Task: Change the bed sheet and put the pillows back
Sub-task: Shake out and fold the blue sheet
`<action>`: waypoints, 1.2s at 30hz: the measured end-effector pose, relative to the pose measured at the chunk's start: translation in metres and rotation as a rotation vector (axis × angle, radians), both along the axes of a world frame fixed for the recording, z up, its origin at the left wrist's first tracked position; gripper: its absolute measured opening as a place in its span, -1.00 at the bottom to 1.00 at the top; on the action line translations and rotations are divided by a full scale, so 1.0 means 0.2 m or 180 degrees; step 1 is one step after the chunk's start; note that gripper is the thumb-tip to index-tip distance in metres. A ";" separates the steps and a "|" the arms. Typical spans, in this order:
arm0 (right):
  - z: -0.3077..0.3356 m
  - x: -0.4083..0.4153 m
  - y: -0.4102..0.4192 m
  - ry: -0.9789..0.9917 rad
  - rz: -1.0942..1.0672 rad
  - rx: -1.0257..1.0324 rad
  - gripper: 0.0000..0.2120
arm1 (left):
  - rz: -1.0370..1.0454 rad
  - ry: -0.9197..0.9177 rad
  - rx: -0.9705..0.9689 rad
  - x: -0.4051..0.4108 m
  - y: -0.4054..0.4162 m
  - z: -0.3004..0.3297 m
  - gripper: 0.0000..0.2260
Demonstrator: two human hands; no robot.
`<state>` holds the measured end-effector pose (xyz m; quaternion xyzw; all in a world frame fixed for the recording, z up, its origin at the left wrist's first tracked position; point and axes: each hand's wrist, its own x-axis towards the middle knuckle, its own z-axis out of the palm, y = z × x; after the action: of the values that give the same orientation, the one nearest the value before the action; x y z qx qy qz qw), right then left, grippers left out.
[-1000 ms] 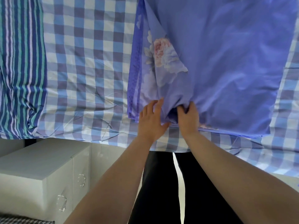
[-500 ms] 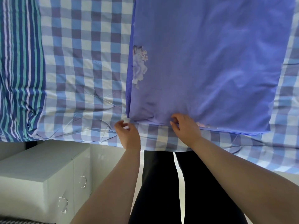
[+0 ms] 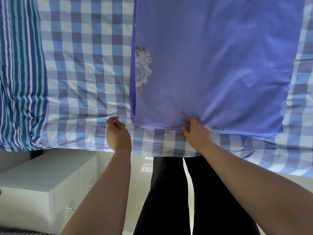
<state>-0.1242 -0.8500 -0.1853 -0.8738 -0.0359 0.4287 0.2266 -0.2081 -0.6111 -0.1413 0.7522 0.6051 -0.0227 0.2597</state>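
Folded periwinkle-blue bed sheet with a pale flower print [image 3: 211, 65] lies flat on a blue, purple and white checked sheet [image 3: 84, 65] covering the bed, its near edge close to the bed's edge. Right hand [image 3: 196, 131] pinches that near edge, fingers curled into bunched cloth. Left hand [image 3: 117, 133] hovers just beside the folded sheet's near left corner, fingers loosely curled, holding nothing. Striped blue and teal cloth [image 3: 20, 73] lies far left. White drawer cabinet [image 3: 42, 184] stands beside the bed.

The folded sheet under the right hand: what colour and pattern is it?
Periwinkle blue folded sheet, mostly plain, with a pale floral print near its left edge. Head view shows it.
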 end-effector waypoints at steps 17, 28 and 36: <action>0.10 0.02 0.14 0.2842 -0.3981 0.0720 -0.65 | 0.2792 -0.0666 -0.1978 0.21 -0.13 0.11 -0.87; 0.14 0.00 0.16 0.3059 -0.4377 0.1353 -0.67 | 0.2881 -0.0907 -0.3690 0.26 -0.12 0.21 -0.68; 0.18 0.03 0.10 0.2881 -0.4734 0.1677 -0.80 | 0.3228 -0.2581 -0.3639 0.30 -0.14 0.21 -0.70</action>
<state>-0.1189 -0.8293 -0.1496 -0.3396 0.5327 0.4521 0.6297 -0.1484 -0.6385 -0.1003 0.0953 0.6240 0.0652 0.7728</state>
